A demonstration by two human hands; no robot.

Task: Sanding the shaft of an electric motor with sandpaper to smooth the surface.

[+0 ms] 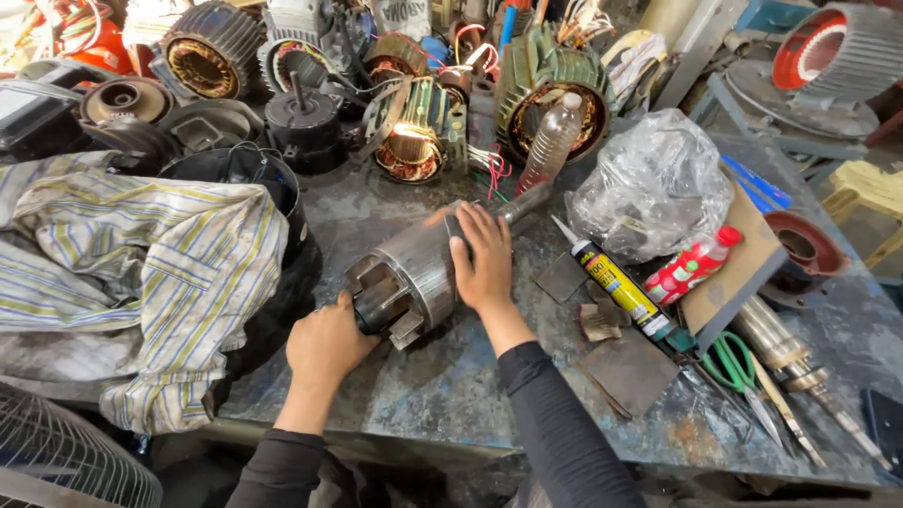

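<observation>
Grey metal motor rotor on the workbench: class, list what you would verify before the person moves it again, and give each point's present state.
1. Left hand grips the finned end of the grey cylindrical metal motor rotor: ok.
2. Right hand lies flat on top of the rotor: ok.
3. Rotor lies on the stained metal workbench, not over its edge: ok.
4. Clear plastic bottle stands close to the rotor's shaft: not ok.
5. Yellow and black sealant tube lies apart from the rotor: ok.
6. Striped cloth clear of the left hand: ok.
</observation>
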